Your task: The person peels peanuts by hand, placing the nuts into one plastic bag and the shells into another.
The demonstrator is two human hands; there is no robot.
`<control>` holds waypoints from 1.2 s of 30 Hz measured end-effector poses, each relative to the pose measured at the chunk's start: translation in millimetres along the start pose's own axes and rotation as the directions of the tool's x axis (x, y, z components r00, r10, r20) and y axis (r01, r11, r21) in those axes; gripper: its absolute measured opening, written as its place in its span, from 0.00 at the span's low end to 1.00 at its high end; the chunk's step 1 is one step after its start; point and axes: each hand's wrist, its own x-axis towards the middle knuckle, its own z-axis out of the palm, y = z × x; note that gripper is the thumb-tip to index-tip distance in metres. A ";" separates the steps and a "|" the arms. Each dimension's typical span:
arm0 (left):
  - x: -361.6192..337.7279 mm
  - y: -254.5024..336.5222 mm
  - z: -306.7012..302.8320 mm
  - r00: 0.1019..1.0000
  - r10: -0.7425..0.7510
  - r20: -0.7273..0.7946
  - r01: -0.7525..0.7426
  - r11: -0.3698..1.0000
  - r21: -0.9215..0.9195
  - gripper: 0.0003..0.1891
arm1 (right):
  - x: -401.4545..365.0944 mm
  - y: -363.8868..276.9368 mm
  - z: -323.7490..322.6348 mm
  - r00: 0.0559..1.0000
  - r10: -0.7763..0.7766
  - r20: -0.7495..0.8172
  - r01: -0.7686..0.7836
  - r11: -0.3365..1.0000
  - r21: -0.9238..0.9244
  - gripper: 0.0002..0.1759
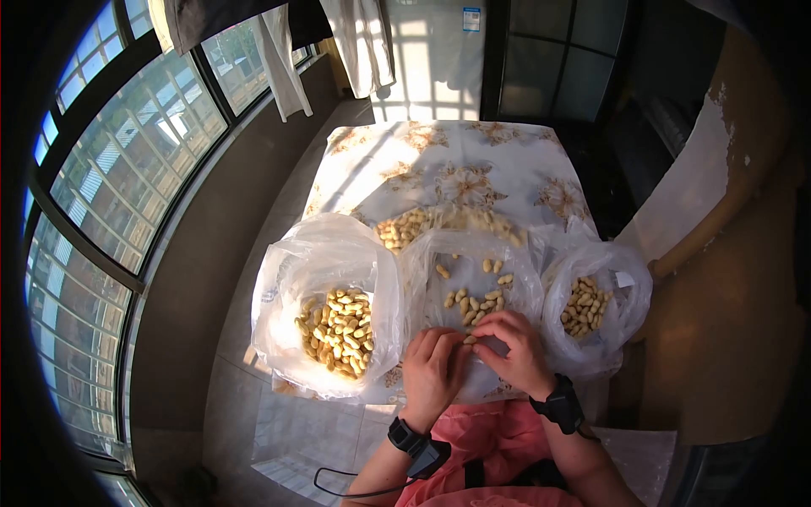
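Our grip is a two-handed pinch: the fingertips of our left hand (pixel 432 365) and right hand (pixel 517 355) appear closed on one small tan peanut in its shell (pixel 470 340), which sits directly between them. Its long axis seems to run crosswise, from one hand to the other, though fingers cover part of it and we cannot be sure. Just beyond the grip, on the far side and closer to the right hand, we find a loose scatter of tan unshelled peanuts (pixel 477 306) lying at mixed angles on a translucent plastic bag (pixel 427 269). Near our left hand stands a large, wide-mouthed white plastic bag (pixel 274 291) holding a deep pile of pale yellow peanuts (pixel 342 329); near our right hand is a smaller white plastic bag (pixel 632 291) with browner peanuts (pixel 585 308) inside. Behind the middle bag we see another band of peanuts (pixel 405 230) under clear plastic. All of it rests on a surface (pixel 515 160) covered by a white cloth with brown-gold flowers, its far half striped with sunlight. Around us, a barred window (pixel 135 160) fills the left side, pale cloth (pixel 359 42) hangs by it, and a dark-framed glazed door (pixel 557 51) stands beyond the far end.
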 end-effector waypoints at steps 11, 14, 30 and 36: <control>-10.1 16.0 -27.3 0.979 -0.119 -0.163 0.069 0.956 -0.284 0.07 | 0.0 -3.2 -1.1 0.996 0.040 -0.082 -0.032 0.995 0.097 0.12; -9.1 16.3 -53.3 0.950 -0.123 -0.286 0.056 0.972 -0.230 0.06 | -2.3 -3.2 -1.8 0.990 0.053 -0.131 -0.038 0.993 0.109 0.11; -0.5 25.4 -55.1 0.999 0.007 -0.052 -0.008 1.000 -0.029 0.12 | -3.4 0.6 -0.3 0.971 0.071 -0.227 -0.070 0.997 0.013 0.16; 27.9 11.6 -0.6 0.993 0.029 0.115 -0.030 1.000 0.002 0.21 | -3.5 2.8 0.8 0.963 0.101 -0.251 -0.104 0.995 0.000 0.26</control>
